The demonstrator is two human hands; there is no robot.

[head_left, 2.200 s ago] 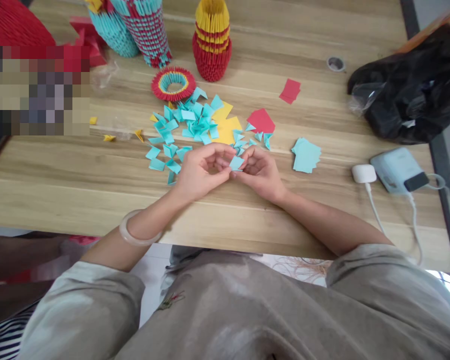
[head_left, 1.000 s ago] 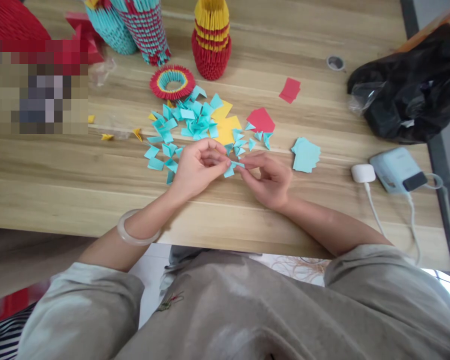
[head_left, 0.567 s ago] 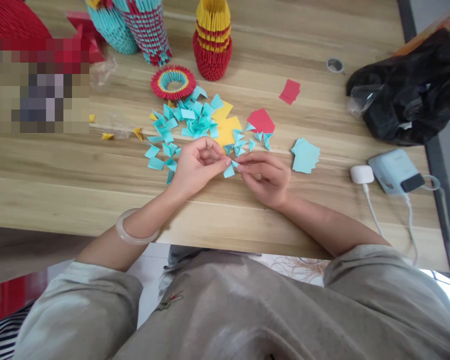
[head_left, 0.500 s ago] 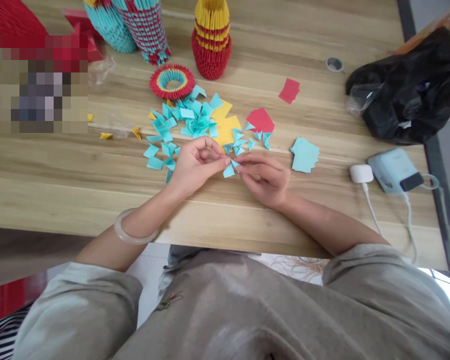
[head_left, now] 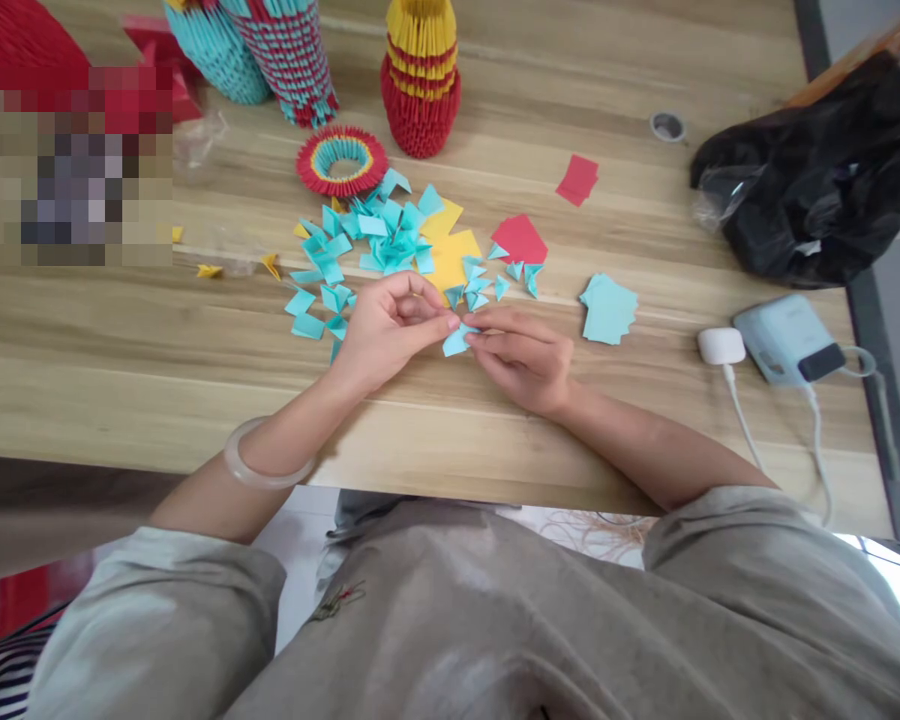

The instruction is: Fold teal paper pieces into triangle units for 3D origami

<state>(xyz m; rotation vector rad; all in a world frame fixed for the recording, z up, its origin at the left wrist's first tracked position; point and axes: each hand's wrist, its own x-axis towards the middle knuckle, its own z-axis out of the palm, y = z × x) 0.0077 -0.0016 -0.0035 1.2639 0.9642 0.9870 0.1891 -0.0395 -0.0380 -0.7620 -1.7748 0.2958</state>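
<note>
The left hand (head_left: 381, 330) and right hand (head_left: 529, 360) together pinch a small blue paper (head_left: 455, 342); folded blue pieces (head_left: 396, 243) lie beyond them, blue sheets (head_left: 609, 310) to their right.

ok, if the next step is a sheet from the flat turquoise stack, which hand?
Likely the right hand: it's nearer the turquoise stack; the left hand would have to reach past it. Both are at the folded turquoise piece.

1. Bare tabletop (head_left: 667, 260) separates the blue paper stack (head_left: 609, 310) from the white charger (head_left: 721, 346), a lane open to a hand.
2. Folded blue pieces (head_left: 397, 245) crowd the space beyond the left hand (head_left: 386, 330), backed by a paper ring (head_left: 343, 186).
3. A black bag (head_left: 810, 180) (bulky, crumpled) blocks the far right.
</note>
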